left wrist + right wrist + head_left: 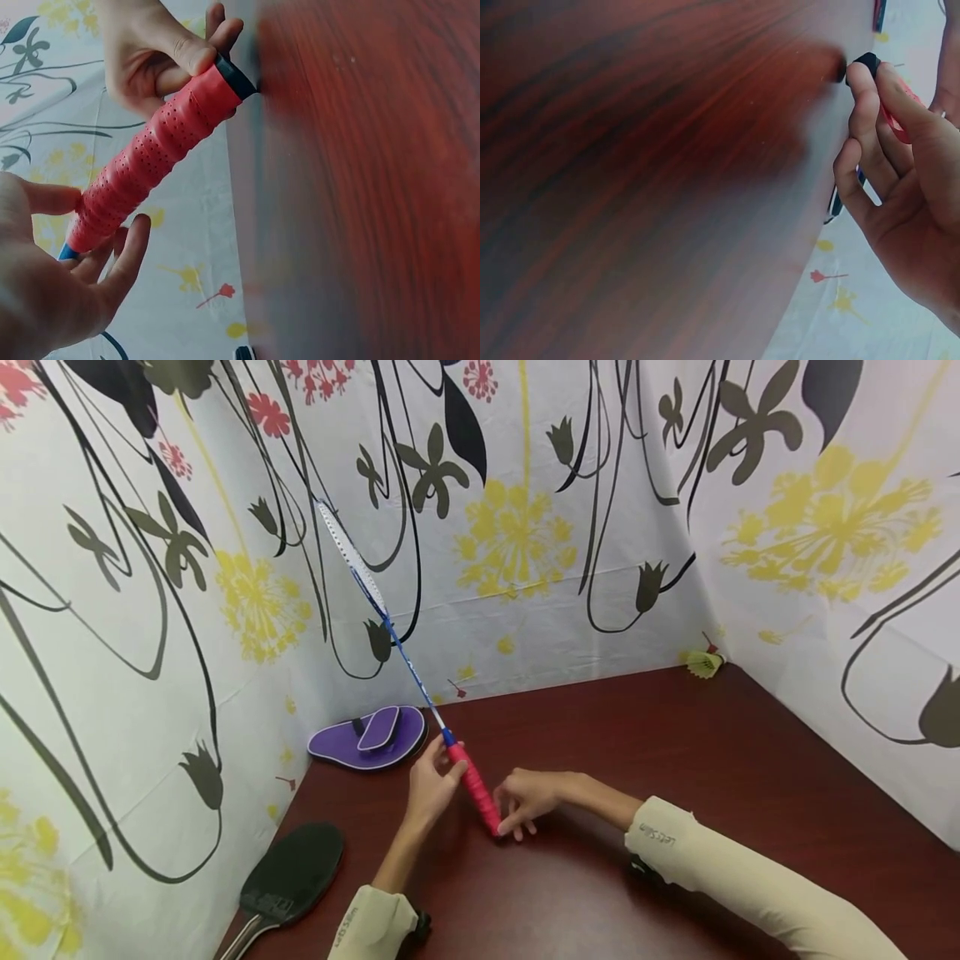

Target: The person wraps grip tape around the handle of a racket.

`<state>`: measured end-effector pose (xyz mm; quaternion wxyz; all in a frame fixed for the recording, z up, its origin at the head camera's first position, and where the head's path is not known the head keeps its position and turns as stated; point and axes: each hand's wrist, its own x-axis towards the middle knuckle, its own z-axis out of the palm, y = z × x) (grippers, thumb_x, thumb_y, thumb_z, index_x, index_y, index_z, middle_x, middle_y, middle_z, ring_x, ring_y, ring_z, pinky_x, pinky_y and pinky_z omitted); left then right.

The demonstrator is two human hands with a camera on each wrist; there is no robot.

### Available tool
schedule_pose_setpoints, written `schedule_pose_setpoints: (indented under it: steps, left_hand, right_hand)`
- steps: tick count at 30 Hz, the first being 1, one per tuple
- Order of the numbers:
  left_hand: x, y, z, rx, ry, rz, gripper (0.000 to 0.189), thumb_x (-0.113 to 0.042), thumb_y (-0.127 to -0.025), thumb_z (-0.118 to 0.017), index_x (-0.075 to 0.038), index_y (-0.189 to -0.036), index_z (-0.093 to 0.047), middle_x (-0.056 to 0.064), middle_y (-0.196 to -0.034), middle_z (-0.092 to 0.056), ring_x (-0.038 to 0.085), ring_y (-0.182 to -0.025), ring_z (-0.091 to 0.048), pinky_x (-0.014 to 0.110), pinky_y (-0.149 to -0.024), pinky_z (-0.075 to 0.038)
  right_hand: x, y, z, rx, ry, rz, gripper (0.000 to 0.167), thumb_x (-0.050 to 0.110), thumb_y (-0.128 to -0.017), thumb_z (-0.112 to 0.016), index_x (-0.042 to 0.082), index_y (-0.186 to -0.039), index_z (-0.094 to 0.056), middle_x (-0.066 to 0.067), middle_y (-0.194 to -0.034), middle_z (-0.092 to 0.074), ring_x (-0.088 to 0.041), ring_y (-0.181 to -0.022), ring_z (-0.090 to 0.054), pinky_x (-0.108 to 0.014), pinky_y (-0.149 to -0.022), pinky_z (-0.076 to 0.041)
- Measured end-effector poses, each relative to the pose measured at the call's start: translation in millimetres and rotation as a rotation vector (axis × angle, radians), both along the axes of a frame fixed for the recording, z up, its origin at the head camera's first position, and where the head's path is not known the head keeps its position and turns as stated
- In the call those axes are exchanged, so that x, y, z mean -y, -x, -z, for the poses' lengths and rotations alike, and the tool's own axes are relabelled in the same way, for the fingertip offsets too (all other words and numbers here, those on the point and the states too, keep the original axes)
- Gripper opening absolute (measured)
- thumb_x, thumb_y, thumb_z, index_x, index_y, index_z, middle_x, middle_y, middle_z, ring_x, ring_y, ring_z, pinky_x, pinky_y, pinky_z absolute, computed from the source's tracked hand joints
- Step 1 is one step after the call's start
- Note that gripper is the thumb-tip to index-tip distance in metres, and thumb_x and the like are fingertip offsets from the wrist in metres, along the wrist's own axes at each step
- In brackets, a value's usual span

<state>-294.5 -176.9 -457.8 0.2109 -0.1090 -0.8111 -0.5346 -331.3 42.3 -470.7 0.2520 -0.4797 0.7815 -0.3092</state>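
A badminton racket (412, 670) with a blue-and-white shaft and a red wrapped handle (477, 792) leans up and away to the left, head toward the back wall. My left hand (432, 783) holds the top of the handle between thumb and fingers, close to the blue cone. At the butt, my right hand (532, 793) pinches the handle's lower end. The left wrist view shows the perforated red wrap (150, 154) and a black band (236, 77) at its end, under the right thumb. In the right wrist view, thumb and forefinger pinch that black end (866, 64) just above the table.
A purple paddle case (367, 739) lies at the back left of the dark red table (600, 727). Nearer, a black table tennis paddle (294, 872) lies along the left edge. A yellow shuttlecock (703, 664) sits in the far right corner. Flower-printed cloth (517, 635) surrounds the table.
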Motion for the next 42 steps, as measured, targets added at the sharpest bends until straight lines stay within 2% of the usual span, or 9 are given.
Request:
schedule_pose_setpoints:
  steps: [3,6,13,21,25,29,33,37,42]
  left_hand:
    - [-3.3,-1.8,1.0,-0.031,0.059,-0.061,0.051,-0.014,-0.086,-0.086,-0.005,-0.132,-0.066,0.007,-0.108,-0.078,0.025,-0.091,-0.073,0.050,-0.090,-0.056]
    - [-5.8,-3.6,1.5,-0.047,0.066,-0.085,0.055,-0.022,-0.083,-0.090,-0.006,-0.130,-0.067,0.007,-0.103,-0.078,0.025,-0.087,-0.073,0.054,-0.086,-0.057]
    - [-4.1,-1.9,3.7,-0.095,0.028,-0.096,0.054,-0.010,-0.081,-0.089,0.001,-0.130,-0.067,0.011,-0.099,-0.078,0.029,-0.083,-0.074,0.052,-0.084,-0.059]
    - [3.0,1.1,8.9,-0.029,-0.091,-0.013,0.058,0.002,-0.083,-0.084,0.005,-0.136,-0.062,0.019,-0.105,-0.077,0.035,-0.097,-0.075,0.053,-0.094,-0.056]
    - [4.3,0.4,6.5,-0.029,-0.151,0.061,0.059,0.006,-0.084,-0.080,0.007,-0.139,-0.058,0.024,-0.109,-0.074,0.040,-0.106,-0.072,0.056,-0.099,-0.053]
    - [4.4,-0.2,2.6,-0.019,-0.166,0.096,0.062,0.010,-0.085,-0.076,0.006,-0.142,-0.054,0.024,-0.112,-0.074,0.040,-0.112,-0.070,0.052,-0.104,-0.051]
    - [4.2,-1.0,0.0,-0.027,-0.161,0.106,0.069,0.013,-0.084,-0.072,0.003,-0.147,-0.048,0.023,-0.112,-0.074,0.039,-0.110,-0.071,0.042,-0.098,-0.056]
    - [4.3,-0.6,-0.2,-0.071,-0.158,0.118,0.070,0.014,-0.082,-0.071,0.003,-0.146,-0.045,0.025,-0.111,-0.073,0.033,-0.103,-0.073,0.034,-0.089,-0.059]
    - [5.6,-1.1,2.3,-0.037,-0.197,0.130,0.068,0.016,-0.083,-0.069,0.004,-0.145,-0.045,0.027,-0.114,-0.072,0.044,-0.104,-0.071,0.028,-0.084,-0.059]
  right_hand:
    - [2,-1.3,2.2,-0.009,-0.009,0.004,0.019,0.027,-0.095,-0.077,0.014,-0.102,-0.064,0.002,-0.066,-0.073,-0.020,-0.052,-0.070,-0.037,-0.057,-0.061]
    - [5,-2.0,5.2,-0.007,-0.001,0.010,0.023,0.028,-0.093,-0.080,0.015,-0.102,-0.063,0.003,-0.066,-0.073,-0.019,-0.052,-0.070,-0.035,-0.056,-0.061]
    - [3,0.4,7.6,-0.016,0.030,0.006,0.021,0.024,-0.092,-0.081,0.013,-0.097,-0.064,0.003,-0.065,-0.073,-0.020,-0.052,-0.070,-0.035,-0.056,-0.061]
    - [-6,4.9,1.2,-0.007,0.025,-0.050,0.009,0.014,-0.097,-0.074,0.006,-0.099,-0.070,-0.001,-0.076,-0.077,-0.019,-0.056,-0.071,-0.037,-0.060,-0.062]
    - [-8,7.2,-2.3,-0.058,0.027,-0.070,0.010,0.015,-0.097,-0.074,0.007,-0.098,-0.070,-0.003,-0.076,-0.077,-0.018,-0.056,-0.070,-0.037,-0.058,-0.062]
    - [-8,8.0,-3.4,-0.080,0.039,-0.072,0.011,0.017,-0.096,-0.076,0.009,-0.096,-0.068,-0.003,-0.073,-0.076,-0.022,-0.056,-0.070,-0.039,-0.057,-0.061]
    - [-7,8.3,-3.0,-0.090,0.047,-0.073,0.012,0.018,-0.096,-0.076,0.009,-0.095,-0.067,-0.002,-0.072,-0.075,-0.028,-0.058,-0.070,-0.037,-0.057,-0.061]
    - [-7,8.7,-2.4,-0.131,0.050,-0.073,0.013,0.017,-0.096,-0.077,0.009,-0.096,-0.066,0.000,-0.072,-0.075,-0.025,-0.059,-0.070,-0.027,-0.055,-0.058]
    - [-8,9.2,-0.4,-0.141,0.050,-0.077,0.012,0.015,-0.096,-0.076,0.007,-0.097,-0.067,0.000,-0.076,-0.076,-0.020,-0.062,-0.071,-0.021,-0.057,-0.056]
